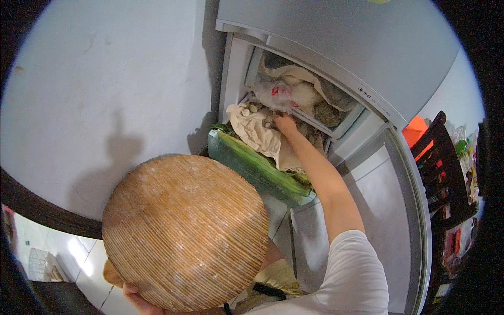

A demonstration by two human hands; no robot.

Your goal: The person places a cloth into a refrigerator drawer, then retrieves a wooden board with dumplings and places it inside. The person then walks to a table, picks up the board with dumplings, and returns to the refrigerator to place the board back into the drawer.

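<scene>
Wooden board lower left, our left hand clamped on its rim; upper centre, our right hand at beige cloth, how closed we cannot tell

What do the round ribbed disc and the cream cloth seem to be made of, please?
Round ribbed disc: probably plant stalks, bamboo or wood, matte, judging by its tan parallel ridges. Cream cloth: likely cotton or similar fabric, dull-finished, given its soft wrinkles.
</scene>
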